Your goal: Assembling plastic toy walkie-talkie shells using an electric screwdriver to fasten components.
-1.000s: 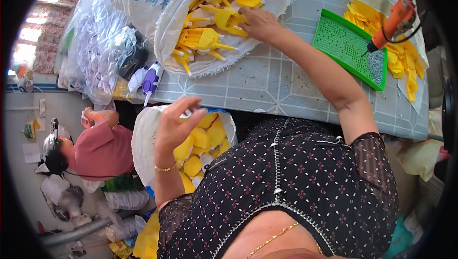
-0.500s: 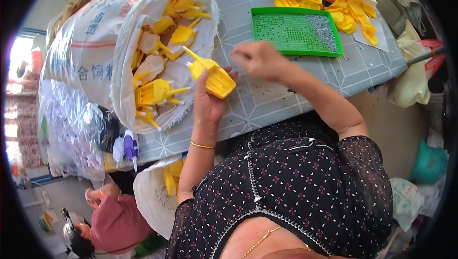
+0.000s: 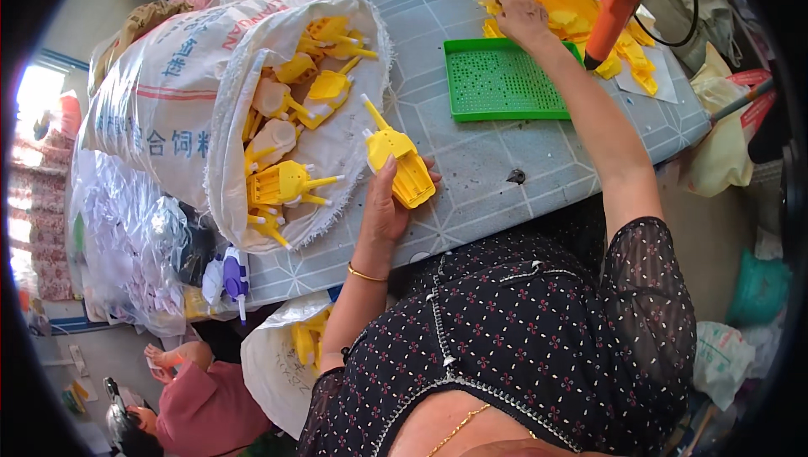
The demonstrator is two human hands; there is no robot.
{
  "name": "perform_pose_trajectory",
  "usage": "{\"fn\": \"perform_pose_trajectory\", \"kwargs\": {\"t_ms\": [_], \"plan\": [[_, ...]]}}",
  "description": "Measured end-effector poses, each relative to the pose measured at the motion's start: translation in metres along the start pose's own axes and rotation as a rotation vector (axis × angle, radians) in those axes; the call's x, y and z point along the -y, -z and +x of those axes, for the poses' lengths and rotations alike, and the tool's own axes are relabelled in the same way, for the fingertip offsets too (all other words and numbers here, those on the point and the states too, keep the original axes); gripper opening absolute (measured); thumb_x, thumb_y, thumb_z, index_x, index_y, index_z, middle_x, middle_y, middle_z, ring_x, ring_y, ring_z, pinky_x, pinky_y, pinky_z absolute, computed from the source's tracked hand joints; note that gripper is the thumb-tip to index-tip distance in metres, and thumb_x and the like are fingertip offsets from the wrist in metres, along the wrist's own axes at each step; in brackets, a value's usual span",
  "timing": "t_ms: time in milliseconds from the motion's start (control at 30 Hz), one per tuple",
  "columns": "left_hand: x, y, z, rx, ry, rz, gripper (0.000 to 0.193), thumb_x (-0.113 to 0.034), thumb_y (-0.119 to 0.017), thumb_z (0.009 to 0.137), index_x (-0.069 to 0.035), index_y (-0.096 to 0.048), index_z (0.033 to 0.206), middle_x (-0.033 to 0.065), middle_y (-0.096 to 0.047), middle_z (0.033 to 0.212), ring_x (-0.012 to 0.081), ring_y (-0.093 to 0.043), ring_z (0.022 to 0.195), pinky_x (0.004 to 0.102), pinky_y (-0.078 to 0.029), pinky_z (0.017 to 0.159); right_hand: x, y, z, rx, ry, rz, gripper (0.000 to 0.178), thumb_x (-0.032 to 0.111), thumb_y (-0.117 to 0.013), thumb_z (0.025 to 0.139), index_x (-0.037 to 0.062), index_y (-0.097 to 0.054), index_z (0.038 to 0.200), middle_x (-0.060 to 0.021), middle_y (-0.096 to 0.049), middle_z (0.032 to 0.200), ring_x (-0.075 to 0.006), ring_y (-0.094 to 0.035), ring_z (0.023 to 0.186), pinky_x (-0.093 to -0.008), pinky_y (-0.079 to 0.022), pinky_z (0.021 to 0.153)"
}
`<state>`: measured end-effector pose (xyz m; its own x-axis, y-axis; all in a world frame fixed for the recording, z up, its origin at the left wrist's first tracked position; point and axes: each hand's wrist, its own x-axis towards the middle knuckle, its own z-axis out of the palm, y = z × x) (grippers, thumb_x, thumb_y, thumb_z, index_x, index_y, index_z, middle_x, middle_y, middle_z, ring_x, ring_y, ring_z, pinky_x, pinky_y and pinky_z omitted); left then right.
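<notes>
My left hand (image 3: 389,209) grips a yellow plastic toy housing (image 3: 412,178), its hollow compartment facing up and its thin pale-tipped spout pointing to the far left. My right hand (image 3: 523,21) is stretched to the far side of the table, fingers bent down at the pile of flat yellow plastic pieces (image 3: 581,9); what they pinch, if anything, is hidden. Under my right forearm lies a green perforated tray (image 3: 509,115). An orange electric screwdriver (image 3: 619,11) hangs to the right of that forearm, tip down.
A white woven sack (image 3: 151,103) lies open at left, holding several yellow housings (image 3: 282,183). A purple-and-white toy (image 3: 235,276) sits at the table's left edge. Below it, a white bag (image 3: 273,364) contains yellow parts. Another person (image 3: 202,402) sits at lower left.
My right hand has moved from beside the housing across the green tray to the yellow pile. My left hand still holds the housing. The view has shifted slightly.
</notes>
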<state>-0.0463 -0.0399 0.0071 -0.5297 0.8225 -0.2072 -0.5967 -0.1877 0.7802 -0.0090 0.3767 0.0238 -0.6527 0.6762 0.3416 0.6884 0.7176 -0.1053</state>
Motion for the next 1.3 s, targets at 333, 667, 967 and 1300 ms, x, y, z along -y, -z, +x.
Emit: {"fn": "perform_pose_trajectory", "kwargs": {"t_ms": [333, 667, 967, 1300], "plan": [[0.002, 0.004, -0.001, 0.026, 0.008, 0.027, 0.048, -0.040, -0.061, 0.103, -0.001, -0.055, 0.129, 0.0174, -0.070, 0.110, 0.0293, -0.073, 0.095, 0.0421, -0.060, 0.086, 0.008, -0.003, 0.010, 0.369, 0.027, 0.259, 0.055, 0.036, -0.073, 0.085, 0.0131, -0.062, 0.133, -0.0174, -0.067, 0.129, -0.0347, -0.063, 0.122, -0.0452, -0.049, 0.104], [0.000, 0.005, 0.001, 0.046, 0.048, -0.011, 0.050, -0.041, -0.060, 0.102, 0.000, -0.054, 0.131, 0.0192, -0.069, 0.113, 0.0305, -0.072, 0.097, 0.0449, -0.060, 0.090, 0.049, 0.013, 0.027, 0.292, 0.041, -0.049, 0.068, 0.060, -0.075, 0.079, 0.0084, -0.072, 0.123, -0.0160, -0.070, 0.128, -0.0323, -0.067, 0.119, -0.0449, -0.052, 0.101], [-0.003, -0.002, 0.004, 0.018, 0.059, -0.019, 0.045, -0.041, -0.062, 0.102, -0.004, -0.055, 0.128, 0.0175, -0.070, 0.108, 0.0285, -0.073, 0.095, 0.0442, -0.060, 0.086, 0.032, -0.028, 0.054, 0.534, 0.106, 0.314, 0.060, 0.046, -0.081, 0.079, -0.0007, -0.073, 0.117, -0.0141, -0.075, 0.107, -0.0268, -0.071, 0.095, -0.0377, -0.055, 0.088], [-0.006, -0.055, 0.024, -0.141, -0.108, -0.117, 0.043, -0.041, -0.066, 0.100, -0.008, -0.056, 0.124, 0.0152, -0.071, 0.103, 0.0289, -0.072, 0.087, 0.0428, -0.060, 0.081, 0.030, 0.044, -0.029, 0.466, -0.125, 1.499, 0.028, 0.028, -0.070, 0.098, 0.0055, -0.067, 0.114, 0.0030, -0.062, 0.082, -0.0036, -0.054, 0.064, -0.0210, -0.045, 0.060]]}}
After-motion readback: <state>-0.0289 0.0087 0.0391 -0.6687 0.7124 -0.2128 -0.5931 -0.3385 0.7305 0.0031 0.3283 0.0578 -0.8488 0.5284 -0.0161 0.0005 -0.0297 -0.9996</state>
